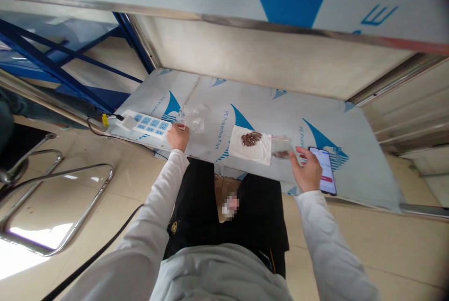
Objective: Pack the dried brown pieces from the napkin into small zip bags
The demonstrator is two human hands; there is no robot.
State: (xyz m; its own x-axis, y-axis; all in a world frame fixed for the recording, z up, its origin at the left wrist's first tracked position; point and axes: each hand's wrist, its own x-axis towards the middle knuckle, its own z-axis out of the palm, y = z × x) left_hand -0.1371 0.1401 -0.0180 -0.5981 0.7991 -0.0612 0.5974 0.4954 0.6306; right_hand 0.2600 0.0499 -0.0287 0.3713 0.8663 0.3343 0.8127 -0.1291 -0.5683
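Step in hand, AFAICT: work at the small clear bag of brown pieces (pixel 280 154), just inward of the R hand (pixel 307 170). That hand is half open, thumb and fingers apart, w/ nothing visibly gripped; can't tell if the thumb touches the bag's edge. The L hand (pixel 178 137) is loosely curled right at the near end of a white power strip (pixel 150 123) (whether it's pinching anything, I can't tell from here). I'd say a move on the bag calls for a light fingertip pinch, clear of the loose pile of brown pieces (pixel 251 139), which lies between the hands, nearer the R, on a white cloth or paper (pixel 257 155).

Just outward of the R hand, partly behind it: a lit phone (pixel 326 170). Beyond the L hand, some empty-looking clear bags (pixel 196 121). The tabletop (pixel 361 151) under it all is printed "PE Protective Film". Well outward of the L hand: blue rack (pixel 70 53) and, lower, a metal-framed chair (pixel 21 151) on tiled floor (pixel 351 240).
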